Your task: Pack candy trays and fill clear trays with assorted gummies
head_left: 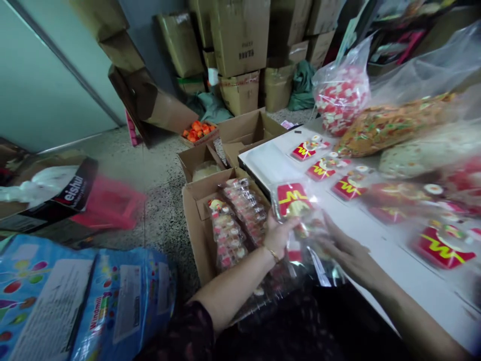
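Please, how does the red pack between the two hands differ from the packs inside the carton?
The held pack is between the left hand and right hand, while the carton packs sit in rows inside the carton. The held pack shows a broad red face with a yellow zigzag; the carton packs overlap, showing only narrow parts. Both have clear wrapping.

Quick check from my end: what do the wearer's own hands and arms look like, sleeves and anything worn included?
The left hand and right hand are ungloved. A thin gold-coloured bracelet circles the left wrist. The left sleeve is dark with a faint mottled pattern, leaving the forearm bare. No right sleeve shows.
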Demonstrator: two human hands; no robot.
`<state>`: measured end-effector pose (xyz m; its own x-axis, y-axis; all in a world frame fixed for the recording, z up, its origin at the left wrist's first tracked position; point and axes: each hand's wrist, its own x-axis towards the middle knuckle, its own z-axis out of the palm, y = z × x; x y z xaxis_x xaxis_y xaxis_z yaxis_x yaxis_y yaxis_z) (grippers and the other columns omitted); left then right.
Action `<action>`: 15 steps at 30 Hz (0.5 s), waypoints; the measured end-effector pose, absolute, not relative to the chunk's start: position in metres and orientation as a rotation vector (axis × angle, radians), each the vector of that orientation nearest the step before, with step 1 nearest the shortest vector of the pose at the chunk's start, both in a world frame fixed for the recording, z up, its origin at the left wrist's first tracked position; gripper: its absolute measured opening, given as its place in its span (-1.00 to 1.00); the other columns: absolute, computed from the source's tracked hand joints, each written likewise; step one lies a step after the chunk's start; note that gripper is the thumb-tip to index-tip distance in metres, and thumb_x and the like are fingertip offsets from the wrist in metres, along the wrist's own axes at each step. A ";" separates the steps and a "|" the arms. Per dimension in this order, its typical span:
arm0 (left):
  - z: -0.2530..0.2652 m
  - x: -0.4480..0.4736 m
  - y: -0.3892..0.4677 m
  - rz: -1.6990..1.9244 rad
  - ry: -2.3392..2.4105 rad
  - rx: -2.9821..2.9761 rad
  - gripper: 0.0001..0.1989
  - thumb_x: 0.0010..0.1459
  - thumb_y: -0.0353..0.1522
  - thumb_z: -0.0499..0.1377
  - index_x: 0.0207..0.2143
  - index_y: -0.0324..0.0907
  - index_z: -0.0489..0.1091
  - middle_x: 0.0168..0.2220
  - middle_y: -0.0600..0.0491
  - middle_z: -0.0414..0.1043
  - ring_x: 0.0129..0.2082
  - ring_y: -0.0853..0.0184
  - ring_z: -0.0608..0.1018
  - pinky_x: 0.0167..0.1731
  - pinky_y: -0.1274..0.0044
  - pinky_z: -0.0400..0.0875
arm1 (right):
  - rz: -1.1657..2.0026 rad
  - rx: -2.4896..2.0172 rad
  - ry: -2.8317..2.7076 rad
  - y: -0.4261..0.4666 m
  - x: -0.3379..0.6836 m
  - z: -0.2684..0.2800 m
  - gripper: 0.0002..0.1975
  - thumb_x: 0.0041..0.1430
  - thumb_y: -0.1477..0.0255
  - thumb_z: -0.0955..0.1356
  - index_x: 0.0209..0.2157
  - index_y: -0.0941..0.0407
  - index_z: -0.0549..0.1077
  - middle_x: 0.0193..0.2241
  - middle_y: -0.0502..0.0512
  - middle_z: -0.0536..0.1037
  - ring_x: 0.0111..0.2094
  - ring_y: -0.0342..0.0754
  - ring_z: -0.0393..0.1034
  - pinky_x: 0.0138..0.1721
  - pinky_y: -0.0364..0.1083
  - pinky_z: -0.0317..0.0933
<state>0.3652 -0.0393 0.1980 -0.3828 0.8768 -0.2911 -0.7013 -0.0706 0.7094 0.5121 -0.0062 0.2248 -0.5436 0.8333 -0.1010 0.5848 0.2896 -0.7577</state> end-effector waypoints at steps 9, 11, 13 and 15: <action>0.164 0.179 -0.049 1.925 1.379 0.057 -0.33 -0.27 -0.43 0.31 -0.04 -0.09 0.16 -0.19 -0.04 0.41 -0.31 0.21 0.52 -0.29 0.32 0.42 | 1.289 -0.953 -2.260 -0.029 0.440 0.225 -0.32 0.10 0.17 0.24 0.20 -0.02 -0.11 0.20 0.06 0.00 0.09 0.04 0.12 0.02 0.03 0.17; 0.141 0.133 -0.047 1.903 1.517 0.046 -0.23 -0.28 -0.47 0.30 0.01 0.00 0.07 -0.17 0.01 0.39 -0.33 0.26 0.51 -0.31 0.34 0.42 | 1.308 -1.011 -2.281 -0.031 0.455 0.217 -0.39 0.12 0.19 0.23 0.18 -0.01 -0.01 0.14 0.11 0.15 0.03 0.03 0.22 -0.01 0.02 0.21; 0.117 0.098 -0.043 1.771 1.610 0.024 -0.22 -0.27 -0.48 0.29 0.02 0.04 0.03 -0.21 0.04 0.39 -0.40 0.29 0.51 -0.35 0.34 0.43 | 1.346 -1.131 -2.263 -0.035 0.473 0.205 -0.42 0.12 0.19 0.22 0.16 0.01 0.06 0.06 0.13 0.28 -0.04 0.03 0.31 -0.06 0.01 0.26; 0.094 0.075 -0.039 1.626 1.701 0.028 -0.30 -0.20 -0.43 0.26 0.01 0.02 0.03 -0.26 0.05 0.38 -0.45 0.32 0.49 -0.39 0.35 0.42 | 1.393 -1.247 -2.218 -0.040 0.490 0.195 -0.44 0.11 0.19 0.23 0.14 0.03 0.12 0.00 0.13 0.36 -0.09 0.03 0.35 -0.10 -0.01 0.29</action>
